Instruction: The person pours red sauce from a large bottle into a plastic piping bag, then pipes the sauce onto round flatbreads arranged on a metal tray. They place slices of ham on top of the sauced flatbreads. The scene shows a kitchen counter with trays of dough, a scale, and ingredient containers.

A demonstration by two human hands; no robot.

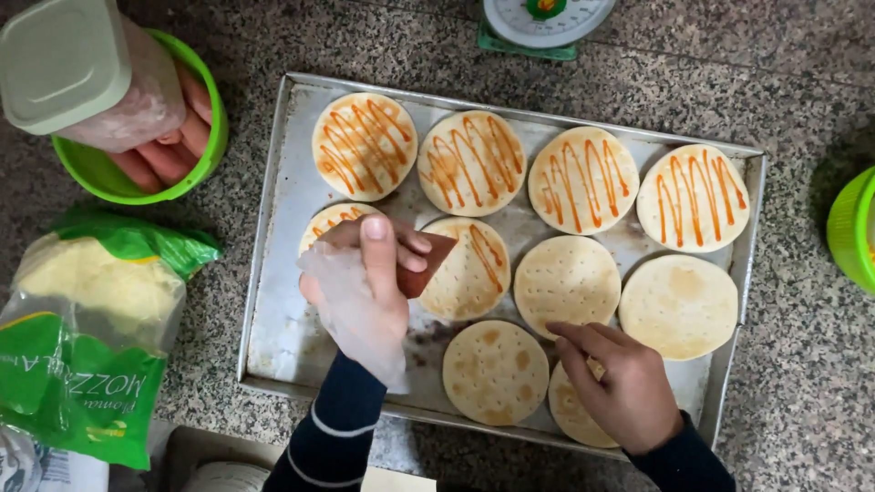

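over the metal baking tray [273,301], left hand [365,273] squeezes the clear sauce bag [421,264], right hand [620,387] steadies a plain round flatbread [579,410]; best kept low and even.

My left hand [365,282] is raised mid-frame, thumb upward, fingers curled in a pinch toward the right, a thin clear film over its back. My right hand [620,387] lies lower, palm down, index finger extended to the left. Both forearms wear dark sleeves, the left one striped.
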